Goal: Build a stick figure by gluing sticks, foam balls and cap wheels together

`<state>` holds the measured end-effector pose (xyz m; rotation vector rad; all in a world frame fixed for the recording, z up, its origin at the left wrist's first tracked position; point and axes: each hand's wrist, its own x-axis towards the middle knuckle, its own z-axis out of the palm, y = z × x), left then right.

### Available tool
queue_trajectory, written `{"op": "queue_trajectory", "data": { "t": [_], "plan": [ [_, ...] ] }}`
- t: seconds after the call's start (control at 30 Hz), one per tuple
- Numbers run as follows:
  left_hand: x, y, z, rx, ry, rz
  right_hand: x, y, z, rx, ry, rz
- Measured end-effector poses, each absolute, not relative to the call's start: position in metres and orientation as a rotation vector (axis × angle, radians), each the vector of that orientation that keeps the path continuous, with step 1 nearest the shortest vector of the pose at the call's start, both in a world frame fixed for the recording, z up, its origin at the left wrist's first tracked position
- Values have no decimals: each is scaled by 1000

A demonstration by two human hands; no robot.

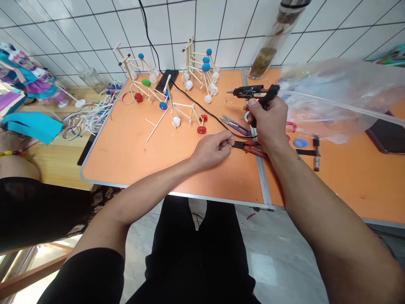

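Note:
My right hand (272, 120) is wrapped round the handle of a black hot glue gun (249, 91), whose nozzle points left above the table. A long white glue stick (341, 105) trails from its back. My left hand (215, 148) is closed low over the table, fingertips pressed together; whatever they hold is hidden. Beside it lie red-handled pliers (253, 149), and purple-handled scissors (236, 124) rest just beyond. Nearest the left hand stands a small stick frame (183, 105) with red and white bottle-cap wheels.
More stick frames (144, 82) (202, 63) stand at the back near a phone (167, 80). A black cord (196, 100) crosses the table. A tall glass bottle (265, 55), plastic bag (332, 93) and marker (316, 154) are right. Another person's arm (15, 164) is at far left.

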<state>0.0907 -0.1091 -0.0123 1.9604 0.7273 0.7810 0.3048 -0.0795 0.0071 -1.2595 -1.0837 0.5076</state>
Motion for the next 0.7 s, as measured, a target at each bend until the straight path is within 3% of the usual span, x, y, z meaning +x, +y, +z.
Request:
{"op": "queue_trajectory", "data": {
  "t": [0.37, 0.7],
  "plan": [
    [89, -117, -3, 2253, 773, 553, 312, -71, 10, -1161, -805, 636],
    [93, -116, 0, 2310, 834, 484, 323, -82, 46, -1155, -563, 826]
  ]
}}
